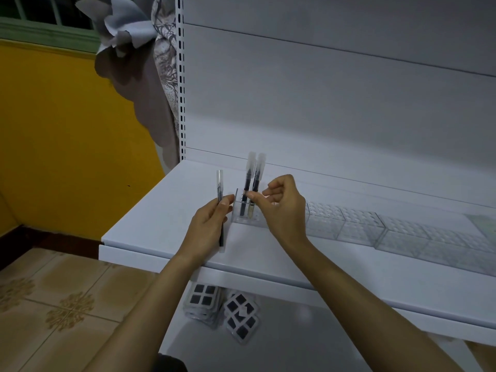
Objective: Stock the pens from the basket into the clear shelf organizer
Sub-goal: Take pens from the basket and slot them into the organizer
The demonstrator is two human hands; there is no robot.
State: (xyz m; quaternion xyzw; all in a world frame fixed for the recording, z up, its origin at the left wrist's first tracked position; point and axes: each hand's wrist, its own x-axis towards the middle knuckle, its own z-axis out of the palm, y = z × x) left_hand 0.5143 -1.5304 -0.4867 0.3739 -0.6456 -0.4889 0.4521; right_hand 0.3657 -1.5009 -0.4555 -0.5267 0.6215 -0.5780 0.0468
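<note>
A clear shelf organizer (357, 224) runs along the white shelf (161, 218), its perforated compartments stretching to the right. Two dark pens (251, 181) with clear caps stand upright in its leftmost compartment. My right hand (281, 210) pinches these pens at mid-barrel with its fingertips. My left hand (208, 226) holds a third dark pen (220, 194) upright just left of the organizer, cap on top. No basket is in view.
The shelf's white back panel rises behind the organizer. Below, on a lower shelf, lie stacked black-and-white packets (228, 310). A yellow wall (67, 143), a hanging cloth (150, 103) and a tiled floor (53, 304) are to the left.
</note>
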